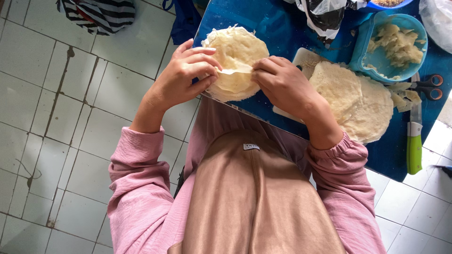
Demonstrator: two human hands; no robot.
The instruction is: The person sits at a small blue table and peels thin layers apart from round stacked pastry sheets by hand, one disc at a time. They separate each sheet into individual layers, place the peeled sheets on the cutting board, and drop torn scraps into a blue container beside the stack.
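The left hand (181, 77) and the right hand (280, 82) both hold a round, pale stack of thin dough sheets (235, 63) up over the near left edge of the blue table (268, 28). The left fingers (202, 59) are curled, with the thumb and first fingers pinching a thin flap of the top sheet at the middle of the stack. The right fingers (266, 66) are bent and pressed close together, and they pinch the same flap from the other side. The two hands are very near each other, almost touching. To the right, on a white cutting board (303, 59), lies another flat pile of pale sheets (355, 101), just beside the right wrist. Farther back on the right stands a blue tub (372, 33) with torn pale bits inside. Near the right edge of the table lie scissors (428, 87) with dark handles and a knife with a green handle (414, 143). A plastic bag (325, 14) sits at the far side of the table. The person wears pink sleeves (136, 178), and the floor (56, 117) has pale tiles.
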